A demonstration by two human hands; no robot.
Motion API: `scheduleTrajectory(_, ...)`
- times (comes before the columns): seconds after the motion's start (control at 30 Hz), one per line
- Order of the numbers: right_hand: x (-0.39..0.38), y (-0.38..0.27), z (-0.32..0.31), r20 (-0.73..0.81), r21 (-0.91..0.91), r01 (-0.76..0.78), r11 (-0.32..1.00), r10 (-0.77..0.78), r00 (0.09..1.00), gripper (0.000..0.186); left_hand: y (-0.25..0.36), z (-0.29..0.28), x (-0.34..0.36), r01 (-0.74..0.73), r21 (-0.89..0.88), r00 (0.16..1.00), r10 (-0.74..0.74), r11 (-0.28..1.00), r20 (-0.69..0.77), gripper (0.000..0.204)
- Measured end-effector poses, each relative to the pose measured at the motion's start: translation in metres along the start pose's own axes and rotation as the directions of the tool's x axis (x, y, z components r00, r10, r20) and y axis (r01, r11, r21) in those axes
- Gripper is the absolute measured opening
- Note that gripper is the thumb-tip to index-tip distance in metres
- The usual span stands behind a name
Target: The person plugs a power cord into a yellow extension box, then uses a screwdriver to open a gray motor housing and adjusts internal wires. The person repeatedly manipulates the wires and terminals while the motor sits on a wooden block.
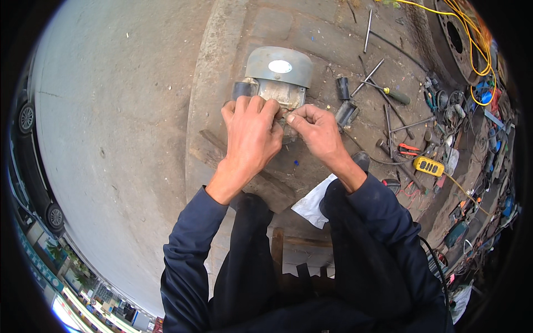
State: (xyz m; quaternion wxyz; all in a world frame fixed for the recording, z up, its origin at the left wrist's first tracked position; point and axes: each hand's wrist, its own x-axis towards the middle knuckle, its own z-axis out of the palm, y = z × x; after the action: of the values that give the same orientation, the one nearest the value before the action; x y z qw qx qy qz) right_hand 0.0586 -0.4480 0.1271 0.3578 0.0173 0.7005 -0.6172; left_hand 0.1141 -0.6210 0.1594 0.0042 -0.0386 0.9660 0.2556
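A grey electric motor (280, 65) with a rounded cover and a white oval label stands on the ground in front of me. Its near end is mostly behind my hands. My left hand (251, 133) bends over that end with its fingers curled and closed. From the other side, my right hand (317, 134) pinches thumb and forefinger together at the same spot. Whatever small piece the fingers grip there is too hidden to name. Beside the motor's left side sits a dark cylinder (243, 90). To its right lie a black cylinder (342, 87) and a dark, shiny hollow part (347, 114).
Metal rods (368, 32), a screwdriver (397, 96), red-handled pliers (409, 149) and a yellow power strip (428, 166) lie to the right. A wheel rim (452, 41) with yellow cable (482, 64) is at far right. White cloth or paper (312, 207) lies between my feet, near a wooden board (272, 191).
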Motion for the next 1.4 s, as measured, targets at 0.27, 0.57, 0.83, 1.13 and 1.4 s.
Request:
scheduleTrajectory(0.27, -0.003, -0.001, 0.001, 0.000, 0.075, -0.076, 0.994, 0.076, 0.997, 0.017, -0.008, 0.007, -0.012, -0.124, -0.089, 0.985, 0.112, 0.988, -0.135, 0.030)
scheduleTrajectory(0.57, -0.005, 0.005, 0.006, -0.011, 0.218, -0.129, 0.967, 0.135, 0.991, 0.019, -0.012, 0.016, -0.010, -0.109, -0.099, 0.976, 0.088, 0.989, -0.198, 0.020)
scheduleTrajectory(0.83, -0.007, 0.003, -0.009, -0.001, -0.197, 0.229, 0.953, -0.234, 0.972, 0.020, -0.013, 0.018, -0.008, -0.108, -0.137, 0.977, 0.080, 0.985, -0.196, 0.016)
scheduleTrajectory(1.13, -0.003, 0.005, -0.003, 0.132, -0.491, 0.584, 0.647, -0.608, 0.783, 0.015, -0.013, 0.018, -0.008, -0.088, -0.129, 0.979, 0.062, 0.988, -0.193, 0.015)
scheduleTrajectory(1.4, -0.007, -0.006, 0.009, -0.058, -0.406, 0.096, 0.909, -0.130, 0.990, 0.020, -0.009, 0.015, -0.007, -0.095, -0.126, 0.981, 0.072, 0.987, -0.179, 0.014)
